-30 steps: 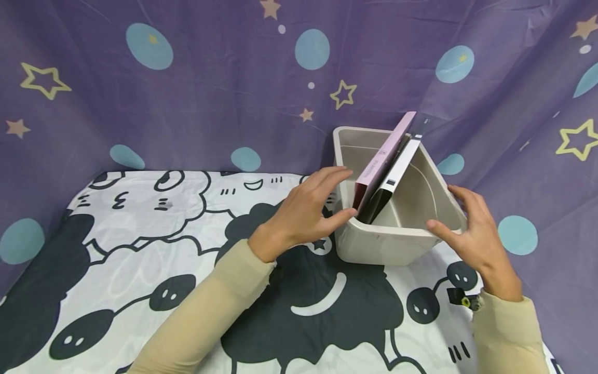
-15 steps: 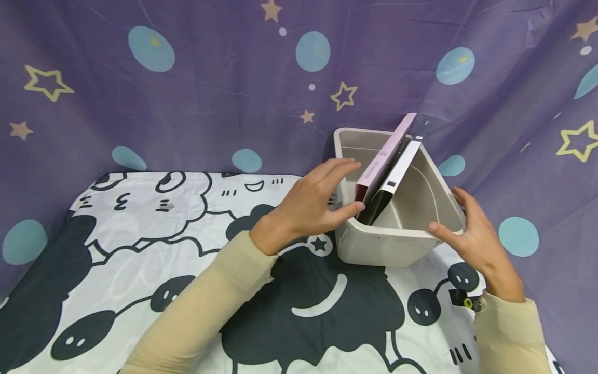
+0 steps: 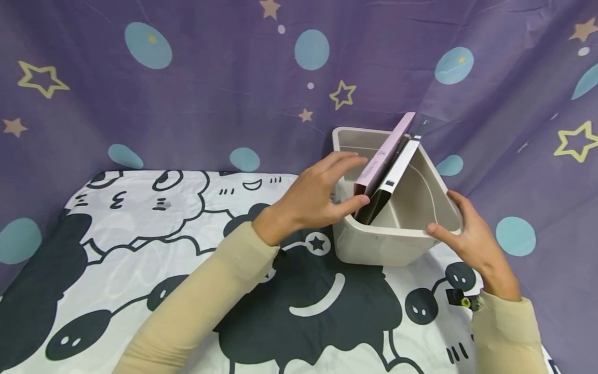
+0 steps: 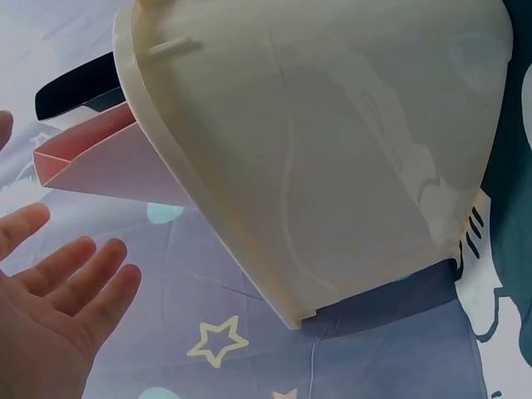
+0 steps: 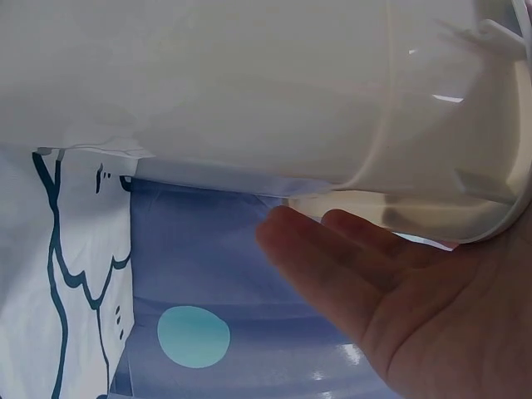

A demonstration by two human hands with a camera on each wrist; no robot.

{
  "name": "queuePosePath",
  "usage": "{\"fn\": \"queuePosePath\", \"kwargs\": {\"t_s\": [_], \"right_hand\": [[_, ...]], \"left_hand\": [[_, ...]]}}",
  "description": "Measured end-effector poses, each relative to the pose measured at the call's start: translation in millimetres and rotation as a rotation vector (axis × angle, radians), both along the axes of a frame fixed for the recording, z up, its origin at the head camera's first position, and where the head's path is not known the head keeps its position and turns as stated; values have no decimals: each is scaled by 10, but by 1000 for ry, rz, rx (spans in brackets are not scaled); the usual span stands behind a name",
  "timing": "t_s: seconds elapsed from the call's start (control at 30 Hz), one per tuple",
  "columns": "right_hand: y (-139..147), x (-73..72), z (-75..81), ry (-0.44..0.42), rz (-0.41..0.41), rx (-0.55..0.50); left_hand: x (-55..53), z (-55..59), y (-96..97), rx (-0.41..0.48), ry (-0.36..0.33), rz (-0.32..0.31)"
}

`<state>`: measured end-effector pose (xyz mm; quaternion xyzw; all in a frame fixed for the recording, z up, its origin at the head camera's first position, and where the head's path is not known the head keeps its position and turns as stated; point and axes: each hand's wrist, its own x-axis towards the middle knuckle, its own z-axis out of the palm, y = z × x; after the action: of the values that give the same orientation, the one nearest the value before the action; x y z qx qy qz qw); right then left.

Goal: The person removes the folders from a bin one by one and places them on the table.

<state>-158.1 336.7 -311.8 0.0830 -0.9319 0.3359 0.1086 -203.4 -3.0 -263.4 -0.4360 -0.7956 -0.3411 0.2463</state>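
A pale grey plastic bin (image 3: 392, 246) stands on the cloth, right of centre in the head view. Inside it, two slim book-like cases lean side by side: a pink one (image 3: 384, 156) and a white-and-black one (image 3: 403, 161). Both poke out above the far rim. My left hand (image 3: 313, 197) hovers over the bin's near-left rim, fingers loosely spread and thumb close to the pink case's lower end; contact there cannot be told. In the left wrist view, its fingers (image 4: 91, 283) look apart from the bin. My right hand (image 3: 476, 244) holds the right rim, thumb on top and fingers outside.
A cartoon-sheep cloth (image 3: 140, 259) covers the surface under the bin. Behind it hangs a purple curtain (image 3: 210, 93) with stars and blue ovals, close to the bin's back and right sides.
My left hand has moved slightly up and right, over the rim toward the pink case. The right hand, bin and both cases have stayed about where they were.
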Motion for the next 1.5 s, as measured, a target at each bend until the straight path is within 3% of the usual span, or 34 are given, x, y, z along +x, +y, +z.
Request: {"fn": "queuePosePath", "kwargs": {"t_s": [0.3,0.57,0.83,1.17,1.3,1.5], "right_hand": [[34,17,9,-29,3,-20],[30,18,19,-44,9,-33],[14,0,10,-28,16,-32],[-4,-31,9,-33,34,-49],[-11,-32,5,-35,36,-45],[-24,-36,-1,-45,44,-47]], "left_hand": [[-122,99,75,35,-110,-65],[-227,213,116,146,-402,-169],[-339,355,179,125,-576,-166],[-463,391,249,26,-635,-180],[-475,399,296,9,-646,-211],[-487,409,338,-79,-671,-195]]}}
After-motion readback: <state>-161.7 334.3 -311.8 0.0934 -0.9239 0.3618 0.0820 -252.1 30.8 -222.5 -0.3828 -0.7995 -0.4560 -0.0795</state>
